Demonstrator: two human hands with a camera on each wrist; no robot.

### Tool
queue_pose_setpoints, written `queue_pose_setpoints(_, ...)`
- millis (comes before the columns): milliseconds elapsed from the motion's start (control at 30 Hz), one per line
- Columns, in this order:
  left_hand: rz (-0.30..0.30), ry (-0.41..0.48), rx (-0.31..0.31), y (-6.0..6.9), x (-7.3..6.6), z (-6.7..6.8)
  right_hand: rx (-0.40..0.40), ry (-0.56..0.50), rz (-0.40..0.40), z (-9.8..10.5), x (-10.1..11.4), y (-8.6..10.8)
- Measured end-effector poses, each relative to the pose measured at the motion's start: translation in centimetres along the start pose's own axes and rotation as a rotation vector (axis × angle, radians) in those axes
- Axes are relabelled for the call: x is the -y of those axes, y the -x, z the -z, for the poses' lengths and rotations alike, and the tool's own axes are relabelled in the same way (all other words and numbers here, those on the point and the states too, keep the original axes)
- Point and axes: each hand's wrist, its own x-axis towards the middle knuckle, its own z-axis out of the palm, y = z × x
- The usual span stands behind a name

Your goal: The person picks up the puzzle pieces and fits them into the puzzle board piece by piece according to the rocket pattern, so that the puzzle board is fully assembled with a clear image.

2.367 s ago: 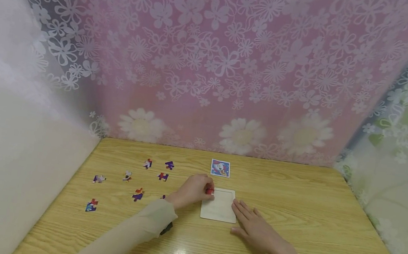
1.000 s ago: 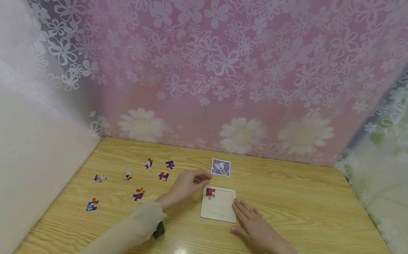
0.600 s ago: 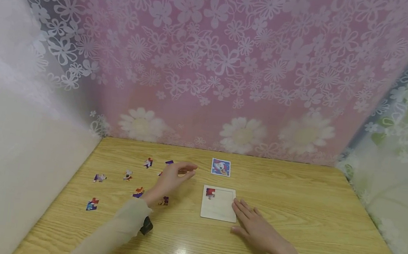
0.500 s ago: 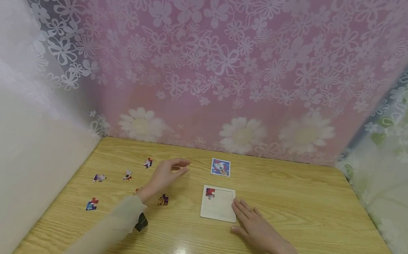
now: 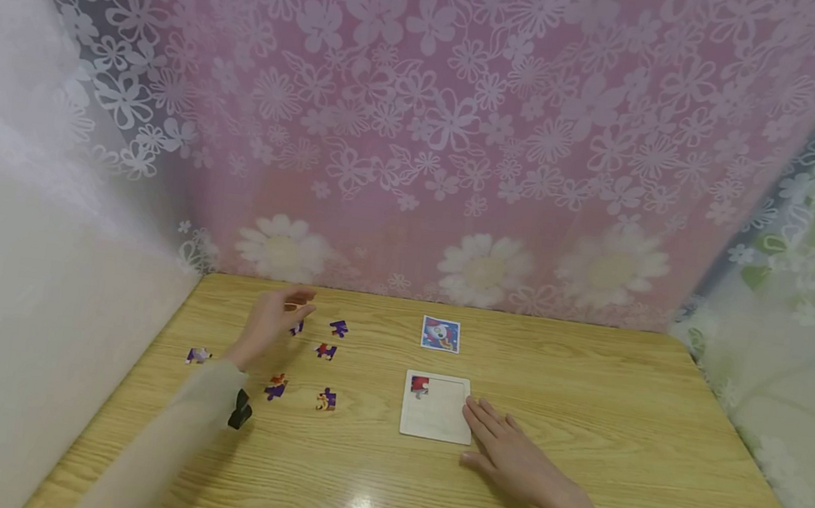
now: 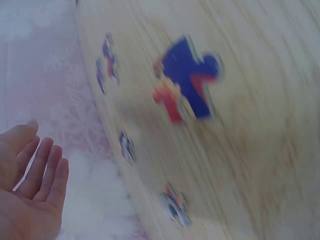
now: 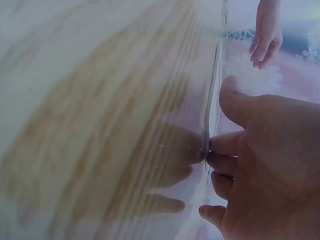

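Note:
My left hand [image 5: 269, 324] hovers above the scattered jigsaw pieces at the table's left, fingers loosely bent and holding nothing. A purple-and-white jigsaw piece [image 5: 297, 328] shows partly beneath its fingers. In the left wrist view, the left hand [image 6: 35, 192] is off the table beside several blurred pieces, including a purple-and-red one [image 6: 187, 75]. A white puzzle board [image 5: 442, 413] lies mid-table, with one red-and-grey piece [image 5: 420, 386] in its upper left corner. My right hand [image 5: 515, 465] lies with straight fingers touching the board's right edge, also seen from the right wrist.
Other loose pieces lie about: a purple one [image 5: 339, 328], a red-and-purple one [image 5: 325, 352], an orange-and-purple one [image 5: 276, 387], another purple one [image 5: 326, 400] and a pale one [image 5: 199, 356]. A picture card [image 5: 440, 335] lies behind the board. A pink flowered curtain [image 5: 418, 163] hangs behind.
My left hand let go of the red-and-grey piece in the board's corner, then moved left to the loose pieces, its arm covering some of them. The right hand stayed put.

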Motion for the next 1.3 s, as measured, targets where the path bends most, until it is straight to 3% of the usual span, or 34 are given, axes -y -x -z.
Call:
queue_pose_setpoints(267, 0.077, -0.109, 0.057, 0.5, 1.2, 1.2, 0.007, 0.009, -0.007, -0.1, 0.0, -0.1)
queue_pose_setpoints(433, 0.127, -0.177, 0.104, 0.0, 2.4, 1.2, 0.008, 0.018, -0.008, -0.1, 0.0, 0.0)
queue_pose_setpoints(667, 0.198, -0.267, 0.185, -0.3, 2.5, 1.2, 0.011, 0.012, -0.009, 0.1, 0.2, 0.0)
queue_pose_setpoints(1067, 0.166, -0.345, 0.196, -1.1, 3.8, 1.0, 0.015, 0.007, -0.009, 0.2, 0.4, 0.0)
queue_pose_setpoints(1300, 0.175, -0.247, 0.151, -0.9, 3.6, 1.0, 0.020, 0.010, -0.016, 0.2, 0.2, 0.0)
